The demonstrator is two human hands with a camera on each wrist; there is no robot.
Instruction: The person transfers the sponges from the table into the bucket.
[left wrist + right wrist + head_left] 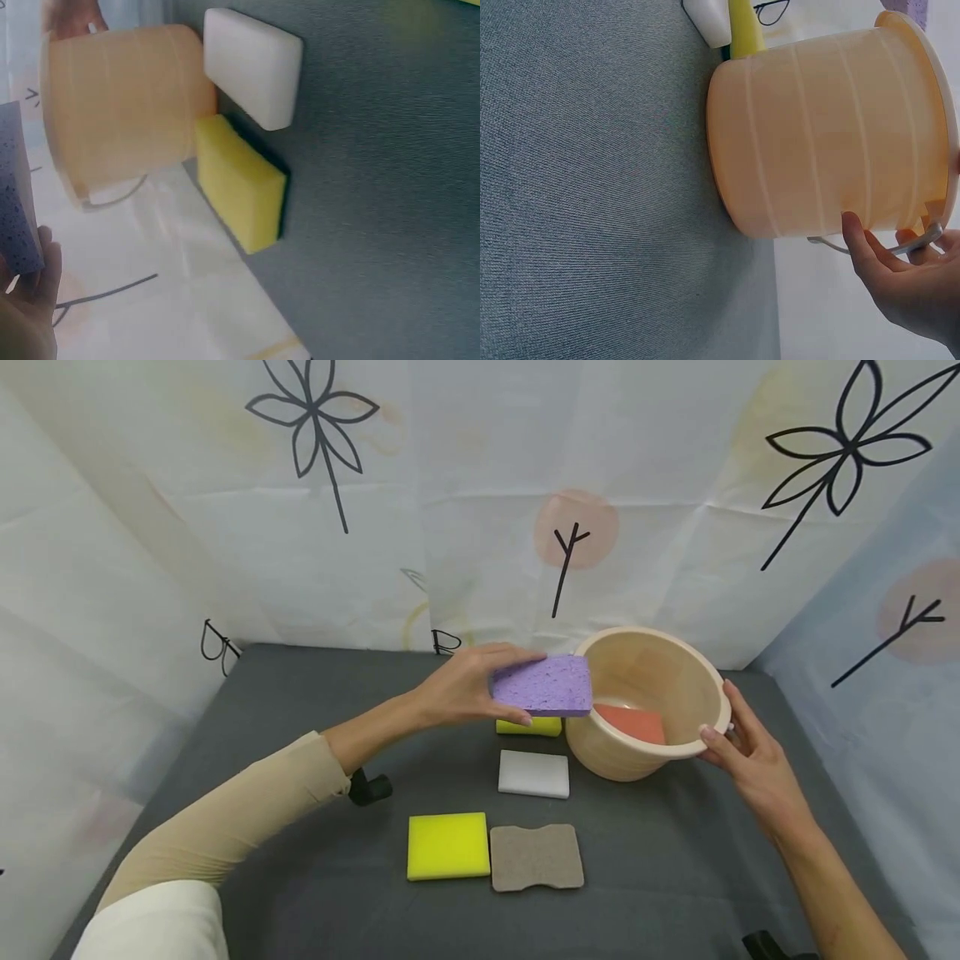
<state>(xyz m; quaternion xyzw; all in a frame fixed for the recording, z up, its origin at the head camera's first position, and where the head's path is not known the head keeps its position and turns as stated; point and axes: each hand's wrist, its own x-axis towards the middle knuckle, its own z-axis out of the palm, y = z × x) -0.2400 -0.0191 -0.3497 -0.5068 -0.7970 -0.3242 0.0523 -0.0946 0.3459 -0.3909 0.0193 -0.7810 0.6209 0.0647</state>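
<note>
My left hand (465, 685) pinches a purple sponge (547, 683) between thumb and fingers, just left of the bucket's rim. In the left wrist view, the sponge (15, 195) shows only in part at the left edge. A cream plastic bucket (611, 756) stands on the table, its mouth facing up. An orange sponge (633, 724) lies inside it. My right hand (757, 760) grips the bucket's right rim with the thumb over the edge. From the right wrist view, fingers rest against the bucket's wall (810, 135) beside its metal handle (922, 238).
Left of the bucket lie a yellow sponge with a dark backing (232, 184) and a white sponge (534, 774). Nearer on the grey table (300, 877) are a flat yellow sponge (448, 847) and a grey-brown notched sponge (537, 857). Patterned white curtains (480, 443) enclose the table.
</note>
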